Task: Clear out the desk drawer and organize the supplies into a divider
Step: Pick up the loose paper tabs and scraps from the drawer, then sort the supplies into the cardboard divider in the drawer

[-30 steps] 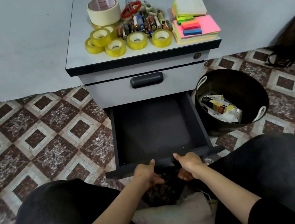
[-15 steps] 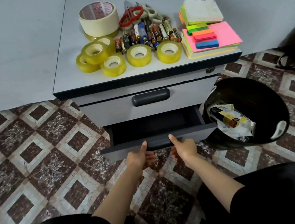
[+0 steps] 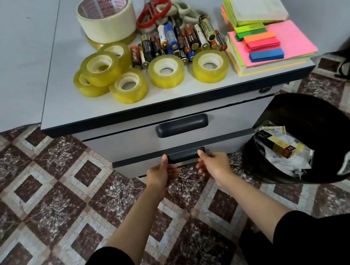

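Brown-and-white patterned tile floor (image 3: 44, 192) all around, dark sleeves at 6 o'clock.

Grey cabinet (image 3: 126, 142) at centre, its pale counter (image 3: 67, 106) loaded with supplies toward 12 o'clock.

Black bin (image 3: 322, 118) on the floor at 3 o'clock, just beside the cabinet, holding crumpled paper and a yellow-and-black box (image 3: 277, 146); print on the box too small to read.

Upper drawer (image 3: 126, 140) closed. Lower drawer (image 3: 222, 148) below it, nearly flush with the cabinet.

Left hand (image 3: 160, 174) and right hand (image 3: 214, 167) apart, one at each end of the lower drawer's dark handle (image 3: 183, 156): thumbs up against the handle ends, fingers curled beneath the drawer front, gripping it.

Sticky-note pads (image 3: 295, 40) at 2 o'clock on the counter, pink on top, with green, orange, pink and blue index flags (image 3: 262, 42) lying on them.

Masking tape roll (image 3: 107, 24) at 11 o'clock, red lettering inside its core, seemingly "SWEETTAPE".

Yellowish clear tape rolls (image 3: 166, 71) in a row along the counter's near edge, a few stacked at 9 o'clock.

Scissors (image 3: 152, 11) at 12 o'clock, one pair red-handled, others pale.

Batteries (image 3: 180, 39) heaped between scissors and tape rolls; "Player" legible on an orange one (image 3: 135, 56), other labels unreadable.
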{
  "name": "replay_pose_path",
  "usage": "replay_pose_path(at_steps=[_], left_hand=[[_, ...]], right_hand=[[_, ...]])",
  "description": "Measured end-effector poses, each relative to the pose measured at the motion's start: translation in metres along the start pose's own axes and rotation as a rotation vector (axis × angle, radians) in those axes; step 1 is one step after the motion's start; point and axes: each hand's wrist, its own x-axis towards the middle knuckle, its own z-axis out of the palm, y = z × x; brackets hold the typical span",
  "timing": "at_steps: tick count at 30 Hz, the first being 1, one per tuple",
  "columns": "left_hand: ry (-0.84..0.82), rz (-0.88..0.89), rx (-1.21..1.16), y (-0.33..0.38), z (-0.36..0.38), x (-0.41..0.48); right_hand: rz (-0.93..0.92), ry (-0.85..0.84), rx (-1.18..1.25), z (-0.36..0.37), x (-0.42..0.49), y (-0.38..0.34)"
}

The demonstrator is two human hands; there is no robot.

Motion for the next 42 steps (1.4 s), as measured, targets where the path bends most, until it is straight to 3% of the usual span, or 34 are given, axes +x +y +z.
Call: replay_pose_path(at_steps=[10, 17, 28, 37, 42], left_hand=[[-0.078, 0.121, -0.238, 0.025, -0.005, -0.037], [-0.075, 0.347, -0.434, 0.047, -0.004, -0.06], [-0.136, 0.258, -0.554, 0.052, 0.002, -0.055], [-0.16, 0.275, -0.445, 0.052, -0.005, -0.05], [-0.144, 0.216, -0.428, 0.055, -0.007, -0.055]], right_hand=[[-0.024, -0.025, 0.005, 0.002, -0.002, 0.003], [-0.026, -0.042, 0.014, 0.004, 0.001, 0.008], [-0.141, -0.011, -0.002, 0.008, 0.006, 0.015], [-0.164, 0.02, -0.109, 0.009, 0.014, 0.004], [-0.2, -0.05, 0.03, 0.005, -0.009, -0.024]])
